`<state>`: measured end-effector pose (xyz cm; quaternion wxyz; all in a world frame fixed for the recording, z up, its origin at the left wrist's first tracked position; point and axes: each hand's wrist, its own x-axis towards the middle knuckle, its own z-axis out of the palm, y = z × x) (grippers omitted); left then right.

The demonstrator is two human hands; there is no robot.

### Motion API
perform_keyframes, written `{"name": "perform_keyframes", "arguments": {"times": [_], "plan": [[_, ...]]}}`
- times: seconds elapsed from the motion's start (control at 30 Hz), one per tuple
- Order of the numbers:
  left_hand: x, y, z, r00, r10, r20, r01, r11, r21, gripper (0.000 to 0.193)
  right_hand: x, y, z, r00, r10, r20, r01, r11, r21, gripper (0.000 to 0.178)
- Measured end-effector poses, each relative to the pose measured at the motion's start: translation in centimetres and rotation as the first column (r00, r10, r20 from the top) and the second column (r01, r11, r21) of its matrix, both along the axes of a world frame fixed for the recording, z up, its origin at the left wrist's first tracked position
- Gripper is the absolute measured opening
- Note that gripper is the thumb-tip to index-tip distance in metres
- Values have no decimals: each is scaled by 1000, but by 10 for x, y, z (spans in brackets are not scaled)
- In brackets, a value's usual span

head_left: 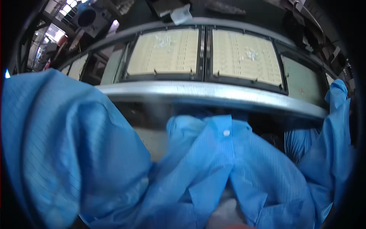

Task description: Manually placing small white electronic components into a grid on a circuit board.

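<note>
Neither of my hands shows. My left sleeve (pixel 87 145), blue with thin dark stripes, fills the left side, and its hand is out of sight. My right sleeve (pixel 331 141) bends upward at the right edge, with gathered blue fabric (pixel 299 143) beside it. Beyond the blue coat front (pixel 259 152), two cream-coloured boards in black frames lie side by side: the left board (pixel 162 57) and the right board (pixel 244 57). Both have rows of small slots. A pile of small whitish pieces (pixel 164 41) rests on the left one, another scattered group (pixel 251 54) on the right.
A shiny metal rail (pixel 213 93) runs between me and the boards. Greenish panels (pixel 305 80) flank the frames. Behind stands a dark surface with a crumpled white wrapper (pixel 181 15) and a clear plastic bag (pixel 225 7). Dark equipment (pixel 89 17) is at the far left.
</note>
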<state>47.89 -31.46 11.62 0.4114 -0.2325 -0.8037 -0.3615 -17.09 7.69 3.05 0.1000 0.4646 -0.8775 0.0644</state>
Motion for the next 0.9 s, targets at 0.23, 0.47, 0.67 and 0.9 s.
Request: {"name": "perform_keyframes", "arguments": {"times": [0.23, 0.47, 0.67, 0.9], "plan": [[-28, -20, -17, 996, -58, -73, 53, 996, -67, 51, -15, 27, -15, 987, -160, -30, 161, 986, 52, 30], [-31, -9, -6, 995, -71, 76, 69, 997, 28, 50, 8, 81, -79, 953, -278, 122, 233, 926, 297, 30], [-35, -4, 10, 982, -87, 168, 72, 993, 91, 48, 29, 130, -110, 906, -379, 188, 250, 838, 485, 30], [-52, -6, -8, 999, -24, 29, 24, 1000, -3, 47, -24, 102, -99, 910, -408, 69, 323, 804, 500, 30]]}}
